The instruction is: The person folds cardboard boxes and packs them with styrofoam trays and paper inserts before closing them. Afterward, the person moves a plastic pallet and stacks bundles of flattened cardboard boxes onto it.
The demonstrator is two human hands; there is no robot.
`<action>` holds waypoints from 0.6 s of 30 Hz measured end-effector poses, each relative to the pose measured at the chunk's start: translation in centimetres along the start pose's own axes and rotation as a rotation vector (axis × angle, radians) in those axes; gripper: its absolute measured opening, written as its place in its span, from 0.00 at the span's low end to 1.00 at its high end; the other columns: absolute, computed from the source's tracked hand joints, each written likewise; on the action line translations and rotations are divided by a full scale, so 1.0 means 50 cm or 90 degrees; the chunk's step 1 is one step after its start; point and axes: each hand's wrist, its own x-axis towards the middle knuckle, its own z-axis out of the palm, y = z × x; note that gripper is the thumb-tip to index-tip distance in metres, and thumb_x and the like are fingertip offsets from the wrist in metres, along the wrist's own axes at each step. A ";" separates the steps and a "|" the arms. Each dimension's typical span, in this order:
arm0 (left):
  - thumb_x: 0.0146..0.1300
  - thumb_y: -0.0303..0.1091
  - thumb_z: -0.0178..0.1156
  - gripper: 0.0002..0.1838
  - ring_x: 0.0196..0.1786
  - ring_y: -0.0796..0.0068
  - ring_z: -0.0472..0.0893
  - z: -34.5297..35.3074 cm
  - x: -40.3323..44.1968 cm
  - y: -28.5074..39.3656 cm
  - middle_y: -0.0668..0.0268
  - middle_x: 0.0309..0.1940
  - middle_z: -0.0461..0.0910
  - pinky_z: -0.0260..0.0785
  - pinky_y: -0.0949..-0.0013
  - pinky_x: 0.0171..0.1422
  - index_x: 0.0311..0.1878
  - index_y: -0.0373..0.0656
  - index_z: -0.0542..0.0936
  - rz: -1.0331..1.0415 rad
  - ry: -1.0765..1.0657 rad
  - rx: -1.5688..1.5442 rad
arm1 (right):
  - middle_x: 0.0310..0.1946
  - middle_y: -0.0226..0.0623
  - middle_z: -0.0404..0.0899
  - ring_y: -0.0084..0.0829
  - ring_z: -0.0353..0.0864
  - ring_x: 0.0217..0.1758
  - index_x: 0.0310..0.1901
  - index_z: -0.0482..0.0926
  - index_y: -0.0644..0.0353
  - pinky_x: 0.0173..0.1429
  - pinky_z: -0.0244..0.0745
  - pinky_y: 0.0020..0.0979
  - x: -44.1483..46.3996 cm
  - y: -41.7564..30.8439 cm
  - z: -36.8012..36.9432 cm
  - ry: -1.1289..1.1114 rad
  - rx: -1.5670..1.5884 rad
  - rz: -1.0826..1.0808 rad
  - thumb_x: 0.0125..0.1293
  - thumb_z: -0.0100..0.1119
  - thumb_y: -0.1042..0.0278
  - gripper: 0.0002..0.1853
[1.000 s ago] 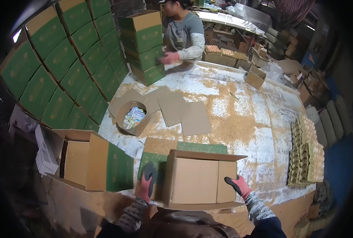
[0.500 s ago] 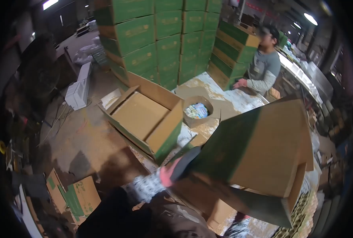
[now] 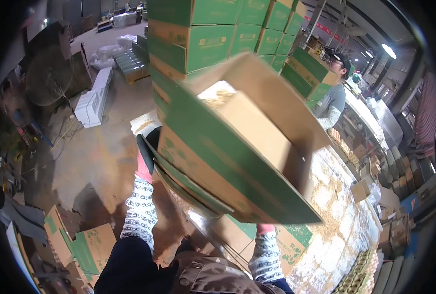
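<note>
Currently an open green-and-brown carton is tilted across the centre of the frame, partly hiding the bench at the lower right. The left hand, in a pink and black glove, grips the carton's left end. Only a strip of the right hand shows below its lower edge, so its hold cannot be told. Stacked green boxes stand at upper centre, another person at upper right.

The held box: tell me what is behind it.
Green boxes, stacked, show beyond the held box, above its rim, and part of the table shows to its right. The held box covers the lower stack and more table; what lies there cannot be seen.
</note>
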 end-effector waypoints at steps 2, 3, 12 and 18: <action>0.71 0.48 0.36 0.29 0.63 0.71 0.64 -0.029 -0.002 -0.049 0.60 0.62 0.64 0.52 0.69 0.69 0.64 0.34 0.60 -0.015 0.011 0.006 | 0.56 0.40 0.67 0.36 0.68 0.57 0.61 0.62 0.62 0.61 0.64 0.35 0.047 -0.009 0.049 -0.024 -0.099 -0.072 0.66 0.48 0.62 0.24; 0.71 0.48 0.36 0.29 0.63 0.72 0.64 -0.037 -0.003 -0.058 0.61 0.62 0.64 0.52 0.69 0.69 0.65 0.34 0.60 -0.015 0.020 0.016 | 0.56 0.40 0.67 0.36 0.68 0.57 0.61 0.62 0.62 0.61 0.64 0.35 0.065 0.003 0.075 -0.031 -0.124 -0.088 0.66 0.49 0.63 0.24; 0.71 0.46 0.35 0.27 0.68 0.71 0.57 -0.090 -0.039 -0.146 0.63 0.66 0.58 0.45 0.72 0.71 0.67 0.39 0.56 -0.095 0.118 -0.155 | 0.55 0.43 0.68 0.36 0.73 0.53 0.60 0.61 0.66 0.54 0.72 0.35 0.037 0.015 0.062 -0.232 0.580 0.232 0.71 0.38 0.57 0.23; 0.72 0.47 0.34 0.30 0.70 0.70 0.53 -0.128 -0.145 -0.263 0.62 0.70 0.49 0.41 0.70 0.73 0.70 0.39 0.48 -0.209 0.083 -0.060 | 0.54 0.43 0.69 0.37 0.72 0.53 0.58 0.65 0.64 0.54 0.71 0.37 -0.035 0.013 0.156 -0.272 0.528 0.323 0.70 0.40 0.56 0.22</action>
